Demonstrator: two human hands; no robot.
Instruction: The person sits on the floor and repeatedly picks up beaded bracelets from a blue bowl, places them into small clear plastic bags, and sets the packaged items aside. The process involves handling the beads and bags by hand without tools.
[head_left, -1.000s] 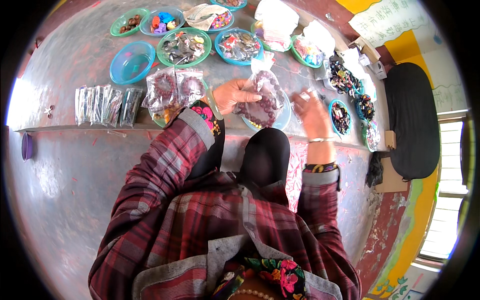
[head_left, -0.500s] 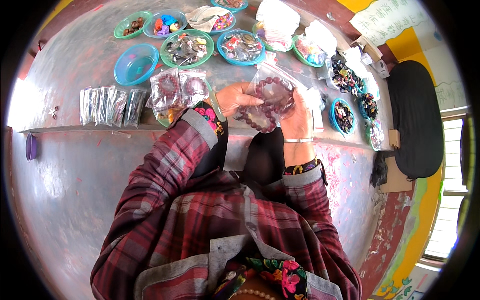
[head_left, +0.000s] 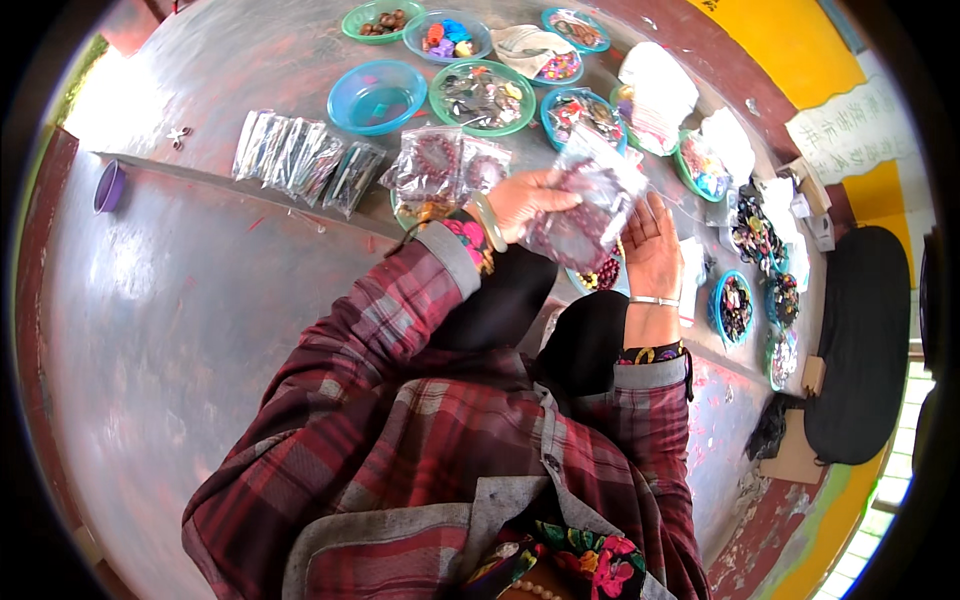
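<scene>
A clear zip bag (head_left: 592,200) with dark red bead bracelets in it is pinched between the thumb and fingers of my left hand (head_left: 525,203). The bag tilts and is a little blurred. Close to its right side, my right hand (head_left: 655,250) has its fingers stretched out and holds nothing. Below the bag, a basin with dark red and yellow beads (head_left: 602,275) partly shows. Left of my left hand lie more bagged bead bracelets (head_left: 430,165), over a green basin that they and my wrist partly hide.
Several slim packets (head_left: 287,150) lie in a row at the left. Behind stand a bare blue basin (head_left: 376,97), a green basin of packets (head_left: 482,97) and other filled basins. Small baskets of beads (head_left: 735,308) sit at the right. A purple bowl (head_left: 109,187) is at far left.
My right hand has let go of the bag and its fingers have straightened. The bag stays in my left hand, now more upright. The whole view has turned, shifting the scene rightward.
</scene>
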